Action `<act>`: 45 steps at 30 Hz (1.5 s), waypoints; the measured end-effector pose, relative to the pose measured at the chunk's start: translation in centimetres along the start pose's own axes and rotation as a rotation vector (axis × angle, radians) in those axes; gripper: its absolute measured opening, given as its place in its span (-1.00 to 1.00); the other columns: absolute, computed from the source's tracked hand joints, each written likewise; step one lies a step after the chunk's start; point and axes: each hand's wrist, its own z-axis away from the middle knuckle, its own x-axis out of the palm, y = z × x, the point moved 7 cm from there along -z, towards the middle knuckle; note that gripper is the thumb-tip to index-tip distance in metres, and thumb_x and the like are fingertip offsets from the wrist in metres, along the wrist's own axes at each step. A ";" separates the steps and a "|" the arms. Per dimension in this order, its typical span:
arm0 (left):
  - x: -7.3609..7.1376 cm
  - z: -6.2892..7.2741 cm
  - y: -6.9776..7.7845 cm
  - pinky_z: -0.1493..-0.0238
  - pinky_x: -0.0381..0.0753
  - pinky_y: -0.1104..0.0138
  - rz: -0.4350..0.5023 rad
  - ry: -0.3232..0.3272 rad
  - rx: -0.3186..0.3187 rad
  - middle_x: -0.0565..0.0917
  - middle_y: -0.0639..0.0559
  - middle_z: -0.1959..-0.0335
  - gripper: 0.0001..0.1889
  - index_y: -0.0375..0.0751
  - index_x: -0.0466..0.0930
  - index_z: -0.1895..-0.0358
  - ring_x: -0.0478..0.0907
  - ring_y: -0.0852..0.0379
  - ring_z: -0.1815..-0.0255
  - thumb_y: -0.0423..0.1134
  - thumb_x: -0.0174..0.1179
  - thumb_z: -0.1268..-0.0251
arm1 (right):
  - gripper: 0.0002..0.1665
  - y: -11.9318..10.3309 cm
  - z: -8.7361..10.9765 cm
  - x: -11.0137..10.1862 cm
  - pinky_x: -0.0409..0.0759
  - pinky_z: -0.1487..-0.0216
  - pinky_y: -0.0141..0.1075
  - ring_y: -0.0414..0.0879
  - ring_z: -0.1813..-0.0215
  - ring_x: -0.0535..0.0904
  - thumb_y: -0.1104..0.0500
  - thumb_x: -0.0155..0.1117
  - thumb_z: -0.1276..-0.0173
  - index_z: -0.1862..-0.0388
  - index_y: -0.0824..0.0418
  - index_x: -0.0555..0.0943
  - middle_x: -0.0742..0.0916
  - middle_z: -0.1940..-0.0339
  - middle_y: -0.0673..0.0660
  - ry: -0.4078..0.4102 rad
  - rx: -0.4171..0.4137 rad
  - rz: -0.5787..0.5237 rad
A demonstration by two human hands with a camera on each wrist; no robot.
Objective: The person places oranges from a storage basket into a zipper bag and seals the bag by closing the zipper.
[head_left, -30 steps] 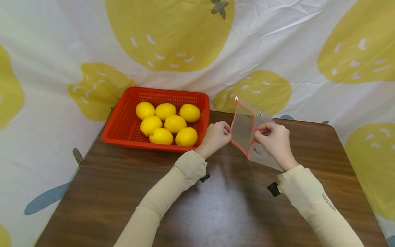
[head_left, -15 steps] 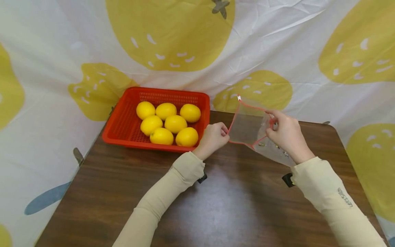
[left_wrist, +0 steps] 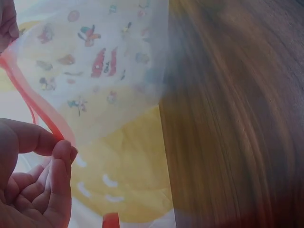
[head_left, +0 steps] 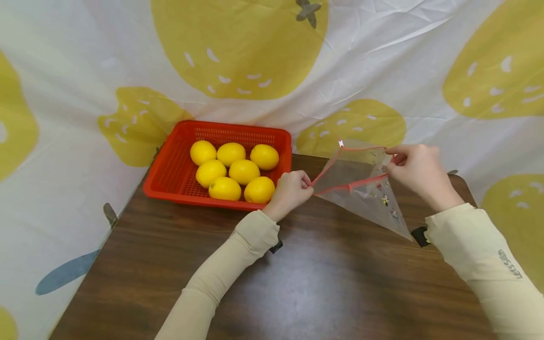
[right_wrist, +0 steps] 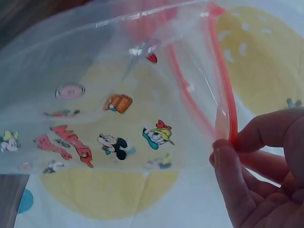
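Observation:
A clear zip bag (head_left: 365, 203) with a red zip edge and small cartoon prints hangs above the table between both hands, its mouth spread apart. My left hand (head_left: 290, 192) pinches one end of the red edge, close to the basket's right front corner. At the other side, my right hand (head_left: 418, 172) pinches the red rim between thumb and index finger. In the left wrist view, the thumb and index finger of the left hand (left_wrist: 38, 175) grip the bag's edge. The right wrist view shows the right hand (right_wrist: 261, 166) on the red strip beside the printed bag (right_wrist: 114, 104).
A red plastic basket (head_left: 170, 186) holding several lemons (head_left: 224, 189) stands at the back left of the brown wooden table (head_left: 306, 283). Behind the table hangs a white cloth (head_left: 374, 52) with yellow fruit prints.
My right hand has moved right with its side of the bag, stretching the bag's mouth wider sideways. My left hand keeps its pinch and has shifted only slightly left.

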 end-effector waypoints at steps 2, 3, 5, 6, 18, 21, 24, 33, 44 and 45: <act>-0.1 0.0 -0.1 0.54 0.44 0.52 -0.010 -0.002 0.006 0.65 0.04 0.55 -0.94 -0.20 0.58 0.48 0.52 0.20 0.56 -0.28 0.21 -0.01 | -0.65 0.4 0.0 -0.5 0.34 0.61 -0.36 -0.13 0.59 0.51 0.31 0.11 -0.01 0.19 0.38 0.65 0.69 0.48 0.30 0.002 0.026 -0.027; -0.2 0.0 -0.1 0.53 0.44 0.52 -0.014 -0.003 0.009 0.64 0.04 0.55 -0.94 -0.20 0.58 0.49 0.51 0.20 0.55 -0.28 0.21 0.00 | -0.64 0.6 0.0 -0.8 0.33 0.62 -0.37 -0.17 0.61 0.50 0.31 0.11 -0.01 0.19 0.37 0.65 0.70 0.47 0.30 -0.001 0.040 -0.037; -0.4 0.0 -0.3 0.53 0.44 0.52 -0.018 -0.007 0.008 0.64 0.03 0.55 -0.93 -0.21 0.58 0.48 0.51 0.19 0.55 -0.28 0.22 0.00 | -0.64 1.0 0.1 -1.1 0.31 0.64 -0.39 -0.27 0.64 0.44 0.30 0.13 -0.01 0.18 0.37 0.65 0.70 0.46 0.30 -0.007 0.066 -0.060; -0.6 0.0 -0.3 0.53 0.45 0.52 -0.018 -0.007 0.005 0.64 0.03 0.54 -0.92 -0.21 0.58 0.49 0.51 0.19 0.55 -0.28 0.22 0.00 | -0.64 1.1 0.1 -1.3 0.31 0.65 -0.39 -0.30 0.65 0.43 0.30 0.14 -0.01 0.18 0.37 0.66 0.70 0.48 0.29 -0.004 0.077 -0.068; -0.6 0.6 -1.5 0.46 0.46 0.51 -0.005 -0.123 0.000 0.63 0.03 0.50 -0.92 -0.21 0.59 0.41 0.50 0.20 0.51 -0.27 0.18 -0.08 | -0.65 -0.5 1.1 0.0 0.30 0.68 -0.47 -0.44 0.66 0.41 0.31 0.09 -0.03 0.20 0.31 0.68 0.72 0.49 0.23 -0.011 0.017 -0.133; -0.1 0.9 -1.5 0.45 0.46 0.51 0.004 -0.158 0.009 0.63 0.03 0.50 -0.91 -0.21 0.58 0.39 0.50 0.21 0.51 -0.26 0.19 -0.10 | -0.64 -0.9 1.2 0.7 0.31 0.67 -0.47 -0.40 0.66 0.43 0.31 0.10 -0.06 0.14 0.30 0.67 0.72 0.48 0.23 -0.042 -0.001 -0.151; 0.1 1.1 -1.5 0.44 0.47 0.51 0.022 -0.171 0.006 0.62 0.04 0.51 -0.91 -0.21 0.59 0.40 0.49 0.21 0.51 -0.25 0.20 -0.10 | -0.62 -1.2 1.3 1.5 0.30 0.68 -0.43 -0.33 0.66 0.46 0.31 0.10 -0.10 0.08 0.30 0.64 0.73 0.46 0.22 -0.083 -0.012 -0.175; 0.2 0.9 -1.6 0.45 0.47 0.52 0.035 -0.220 0.018 0.62 0.02 0.51 -0.89 -0.22 0.58 0.39 0.49 0.20 0.51 -0.24 0.23 -0.11 | -0.62 -2.4 1.2 3.4 0.33 0.66 -0.40 -0.27 0.68 0.47 0.30 0.12 -0.13 0.05 0.28 0.62 0.73 0.47 0.18 -0.156 -0.050 -0.185; -4.1 0.3 -3.4 0.06 0.51 0.33 -0.131 -0.180 0.027 0.62 -0.04 0.19 -0.73 -0.27 0.55 0.11 0.54 0.09 0.18 -0.25 0.22 -0.12 | -0.62 -2.8 1.1 4.9 0.31 0.66 -0.41 -0.27 0.74 0.34 0.32 0.10 -0.12 0.05 0.28 0.63 0.72 0.50 0.15 -0.195 -0.067 -0.214; -4.5 0.1 -3.8 0.02 0.49 0.30 -0.148 -0.172 0.011 0.61 -0.06 0.13 -0.69 -0.28 0.54 0.07 0.53 0.07 0.13 -0.25 0.23 -0.12 | -0.62 -2.8 1.1 5.0 0.30 0.67 -0.40 -0.27 0.76 0.32 0.32 0.09 -0.13 0.04 0.27 0.63 0.72 0.50 0.15 -0.200 -0.065 -0.213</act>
